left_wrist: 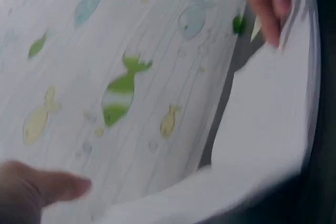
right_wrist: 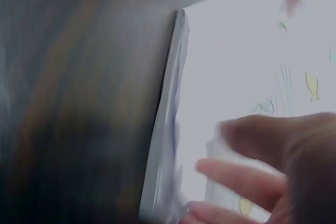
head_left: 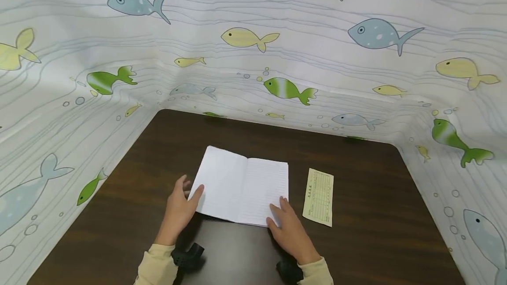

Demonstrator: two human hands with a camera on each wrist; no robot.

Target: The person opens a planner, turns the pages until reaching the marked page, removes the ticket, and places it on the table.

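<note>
An open notebook (head_left: 222, 184) lies on the dark table with a plain left page and a ruled right page. My left hand (head_left: 178, 210) is at its left edge, the straight thumb overlapping the page corner and the fingers just outside the edge. In the left wrist view the thumb (left_wrist: 58, 187) stands well apart from the white pages (left_wrist: 262, 108). At the lower right corner of the ruled page, my right hand (head_left: 291, 230) has its loosely bent fingers spread over the paper. The right wrist view shows these fingers (right_wrist: 241, 179) close over the page, somewhat blurred.
A yellowish printed slip (head_left: 318, 197) with a table of lines lies to the right of the notebook. The dark wooden table (head_left: 372, 214) is walled at the back and sides by white sheeting (head_left: 237, 3) patterned with fish.
</note>
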